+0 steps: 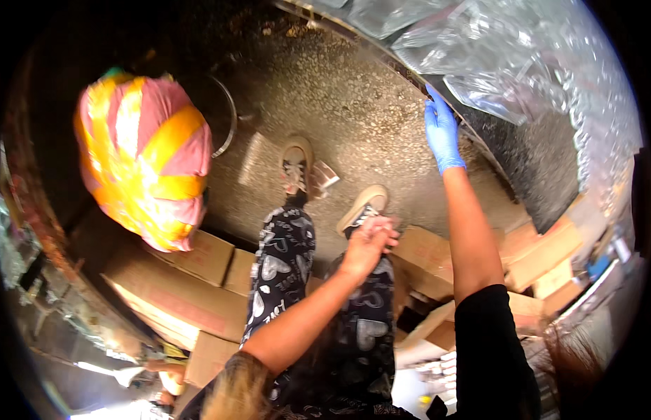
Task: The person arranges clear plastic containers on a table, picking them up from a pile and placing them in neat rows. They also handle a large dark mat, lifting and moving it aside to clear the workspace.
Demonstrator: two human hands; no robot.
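Note:
My right hand (443, 134), in a blue glove, reaches forward with its fingers stretched out against the edge of a dark-topped table (511, 143). Clear plastic bags (493, 56) lie heaped on that tabletop, just beyond the gloved fingers. Bare and slightly blurred, my left hand (371, 245) hangs over my right leg, fingers loosely bent and apart, holding nothing. The nearest thing to it is my right shoe (362, 210).
A large pink bundle (147, 161) wrapped in orange and yellow tape stands at the left. Cardboard boxes (178, 301) lie beside and behind my legs, with more boxes (427, 255) at the right. A thin hoop (232, 115) and a small card (326, 175) are on the rough floor (339, 105).

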